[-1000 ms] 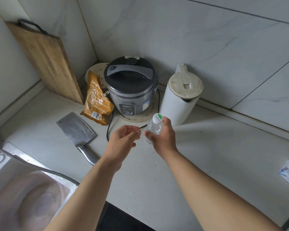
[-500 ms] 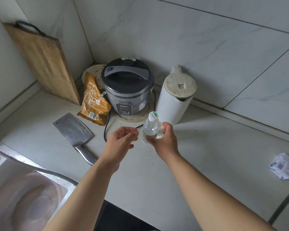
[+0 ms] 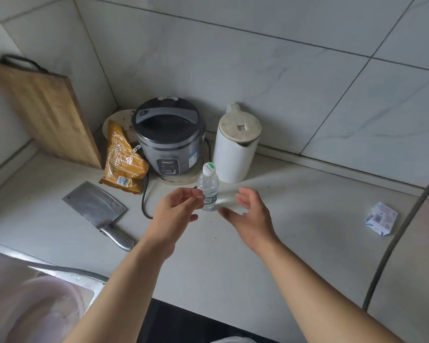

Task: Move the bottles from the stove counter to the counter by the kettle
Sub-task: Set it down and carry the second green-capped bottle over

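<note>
**Head view: bottle (image 3: 209,186) upright on the bench (image 3: 295,243) by the kettle (image 3: 235,149)**

Your right hand (image 3: 254,219) hovers just right of the bottle, its fingers (image 3: 244,198) spread apart, holding nothing and clear of the plastic. Your left hand (image 3: 175,215) is on the other side, its fingers (image 3: 191,194) loosely curled and empty. Their tips reach the bottle's left edge, but you cannot tell whether they touch it. The bottle stands capped, just in front of the white kettle and the grey rice cooker (image 3: 169,137). Left of the cooker sits an orange packet (image 3: 123,159), and a cleaver (image 3: 94,209) lies flat on the bench. A wooden cutting board (image 3: 42,112) leans on the wall. A small carton (image 3: 381,218) lies well off to your right.
</note>
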`<move>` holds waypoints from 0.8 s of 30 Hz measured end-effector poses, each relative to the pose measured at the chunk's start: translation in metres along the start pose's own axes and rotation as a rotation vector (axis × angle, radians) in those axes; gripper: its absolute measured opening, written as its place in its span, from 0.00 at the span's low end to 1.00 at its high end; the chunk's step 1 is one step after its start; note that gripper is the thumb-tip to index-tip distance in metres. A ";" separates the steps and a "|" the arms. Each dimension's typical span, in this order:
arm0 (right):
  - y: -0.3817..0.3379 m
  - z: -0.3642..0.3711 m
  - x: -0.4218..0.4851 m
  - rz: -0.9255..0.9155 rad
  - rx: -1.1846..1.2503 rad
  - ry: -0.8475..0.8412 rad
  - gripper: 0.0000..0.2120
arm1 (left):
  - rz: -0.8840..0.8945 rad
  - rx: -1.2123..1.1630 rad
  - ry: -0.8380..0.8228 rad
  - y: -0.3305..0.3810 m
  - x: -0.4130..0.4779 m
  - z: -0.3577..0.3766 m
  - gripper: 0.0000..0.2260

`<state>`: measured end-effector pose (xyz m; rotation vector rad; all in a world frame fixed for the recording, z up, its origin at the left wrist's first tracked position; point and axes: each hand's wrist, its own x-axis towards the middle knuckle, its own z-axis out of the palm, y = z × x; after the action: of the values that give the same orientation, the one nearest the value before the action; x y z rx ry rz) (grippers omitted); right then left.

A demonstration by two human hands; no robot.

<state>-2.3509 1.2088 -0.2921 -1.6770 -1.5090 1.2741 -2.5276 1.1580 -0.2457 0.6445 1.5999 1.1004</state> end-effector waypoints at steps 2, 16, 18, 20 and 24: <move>-0.003 -0.007 -0.011 -0.015 0.029 0.029 0.31 | 0.006 0.003 -0.017 -0.001 -0.005 0.004 0.06; -0.013 -0.075 -0.075 -0.086 0.090 0.167 0.23 | 0.079 0.013 -0.153 0.002 -0.054 0.052 0.06; -0.013 -0.079 -0.079 -0.107 0.101 0.158 0.23 | 0.088 0.019 -0.144 0.003 -0.063 0.055 0.07; -0.013 -0.084 -0.083 -0.132 0.112 0.133 0.23 | 0.099 0.024 -0.125 0.003 -0.071 0.058 0.07; -0.005 -0.096 -0.093 -0.179 0.138 0.078 0.23 | 0.119 0.028 -0.064 -0.002 -0.094 0.070 0.07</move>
<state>-2.2599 1.1392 -0.2225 -1.4529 -1.4547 1.1762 -2.4320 1.1021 -0.2075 0.7948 1.5407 1.1341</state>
